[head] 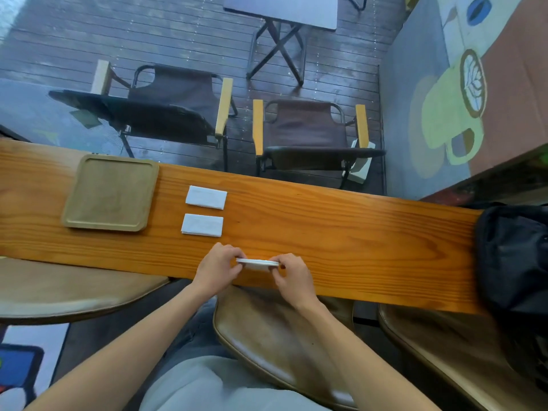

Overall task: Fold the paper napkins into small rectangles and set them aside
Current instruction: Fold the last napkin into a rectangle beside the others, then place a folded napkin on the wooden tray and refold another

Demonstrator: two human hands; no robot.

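Two white napkins folded into small rectangles lie on the wooden counter (326,232), one farther away (206,197) and one nearer (202,225). A third folded white napkin (258,262) is held edge-on just above the counter's near edge. My left hand (218,269) pinches its left end and my right hand (292,277) pinches its right end. Most of this napkin's face is hidden because I see it from the side.
A square wooden tray (109,193) sits at the left of the counter. A black bag (516,256) rests on its right end. Brown stools (267,327) stand under the near edge. Folding chairs (308,134) stand beyond the counter.
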